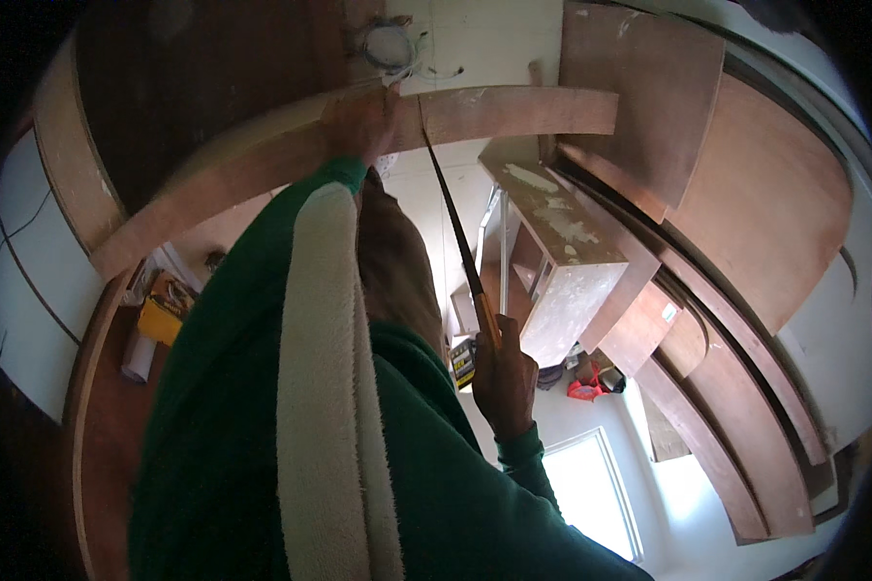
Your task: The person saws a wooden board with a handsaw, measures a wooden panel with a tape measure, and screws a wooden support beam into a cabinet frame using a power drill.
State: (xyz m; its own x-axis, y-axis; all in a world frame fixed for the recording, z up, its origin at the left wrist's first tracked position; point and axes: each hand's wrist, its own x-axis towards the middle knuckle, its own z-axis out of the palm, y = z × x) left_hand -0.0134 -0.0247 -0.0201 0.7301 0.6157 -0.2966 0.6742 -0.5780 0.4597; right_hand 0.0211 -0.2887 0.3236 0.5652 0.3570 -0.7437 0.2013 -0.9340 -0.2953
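A long wooden plank (pixel 513 110) runs horizontally across the upper middle. My left hand (pixel 363 121) grips it just left of the point where a saw blade (pixel 451 208) meets it at a thin dark line. My right hand (pixel 507 378) is closed on the saw's orange-brown handle, below the plank. The blade slants up and left from the hand to the plank. My green sleeves and a pale fleecy strip (pixel 325 387) fill much of the lower middle.
Plywood sheets and strips (pixel 765 203) are stacked along the right. A paint-spattered wooden cabinet (pixel 581 300) stands right of the saw. A yellow package (pixel 162 320) lies lower left. A coiled cable (pixel 412 73) is above the plank; a red bag (pixel 584 387) sits beyond my right hand.
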